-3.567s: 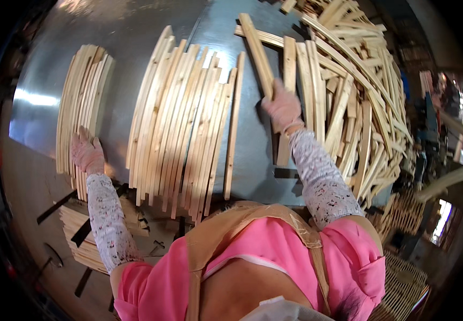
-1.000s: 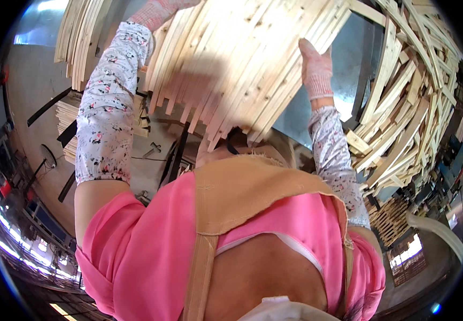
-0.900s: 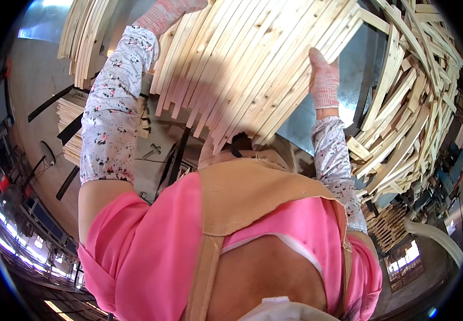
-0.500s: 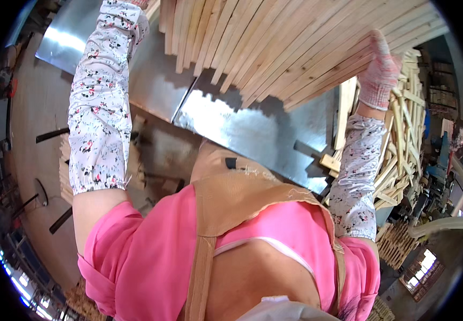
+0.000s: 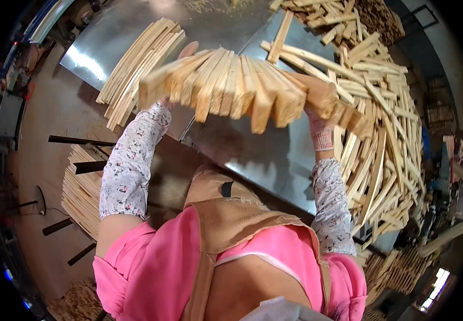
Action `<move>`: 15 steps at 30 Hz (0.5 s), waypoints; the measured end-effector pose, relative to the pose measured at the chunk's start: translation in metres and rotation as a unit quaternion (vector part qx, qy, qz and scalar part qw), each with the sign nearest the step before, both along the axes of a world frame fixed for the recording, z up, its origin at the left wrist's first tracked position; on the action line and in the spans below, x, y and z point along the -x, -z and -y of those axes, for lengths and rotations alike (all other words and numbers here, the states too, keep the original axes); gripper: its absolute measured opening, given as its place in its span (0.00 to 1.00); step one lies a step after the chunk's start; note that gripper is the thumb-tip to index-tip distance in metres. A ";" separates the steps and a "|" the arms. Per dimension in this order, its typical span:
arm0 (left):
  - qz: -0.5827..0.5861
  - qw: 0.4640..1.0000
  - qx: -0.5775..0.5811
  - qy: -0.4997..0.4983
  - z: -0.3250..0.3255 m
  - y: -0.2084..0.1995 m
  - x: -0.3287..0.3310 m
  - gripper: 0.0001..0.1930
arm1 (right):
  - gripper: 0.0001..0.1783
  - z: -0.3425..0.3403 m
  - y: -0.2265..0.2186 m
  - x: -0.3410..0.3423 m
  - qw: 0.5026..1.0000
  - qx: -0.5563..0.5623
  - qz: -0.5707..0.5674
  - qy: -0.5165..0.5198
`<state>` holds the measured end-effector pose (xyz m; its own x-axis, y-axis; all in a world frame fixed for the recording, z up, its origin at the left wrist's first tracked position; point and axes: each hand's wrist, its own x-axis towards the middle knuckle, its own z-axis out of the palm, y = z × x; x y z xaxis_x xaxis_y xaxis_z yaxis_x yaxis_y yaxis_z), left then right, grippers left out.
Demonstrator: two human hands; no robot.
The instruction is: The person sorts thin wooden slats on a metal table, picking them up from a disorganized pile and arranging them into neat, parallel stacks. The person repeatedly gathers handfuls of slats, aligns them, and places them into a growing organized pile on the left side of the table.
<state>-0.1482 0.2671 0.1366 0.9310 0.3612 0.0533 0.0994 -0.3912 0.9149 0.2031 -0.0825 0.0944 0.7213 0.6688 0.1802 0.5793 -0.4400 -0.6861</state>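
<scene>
A wide row of pale wooden strips [image 5: 226,85] is held up between my two hands above a metal table. Their cut ends face me in an uneven arc, and some ends stick out lower than others. My left hand [image 5: 165,102] grips the row's left end; most of it is behind the wood, with a finger showing beyond. At the right end, my right hand [image 5: 321,134] in a pink-and-white knit glove is closed under the strips, its fingers hidden. Flowered sleeves cover both forearms. Beside my left hand, a neat stack of strips [image 5: 143,64] lies on the table.
The shiny metal table [image 5: 274,160] spreads beneath the held wood. A large jumbled heap of strips [image 5: 386,144] covers its right side. More stacked strips [image 5: 81,184] lie at lower left, near dark metal bars [image 5: 81,140]. Sawdust [image 5: 210,6] is scattered at the far edge.
The held strips have tilted so their ends face me, and they now sit nearer the middle of view. Both hands have come closer in. The stack at left and more of the heap have come into view.
</scene>
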 end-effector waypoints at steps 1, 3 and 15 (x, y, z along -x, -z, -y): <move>-0.053 0.996 -0.071 0.001 0.020 0.010 0.015 0.36 | 0.30 0.020 0.004 0.013 0.998 0.057 0.037 0.007; -0.118 0.961 -0.249 0.018 0.051 0.049 0.007 0.36 | 0.29 0.067 0.019 0.041 0.980 0.170 0.097 0.036; -0.265 0.929 -0.235 -0.105 0.019 0.145 0.036 0.30 | 0.23 0.078 0.163 0.136 0.986 0.012 -0.127 0.104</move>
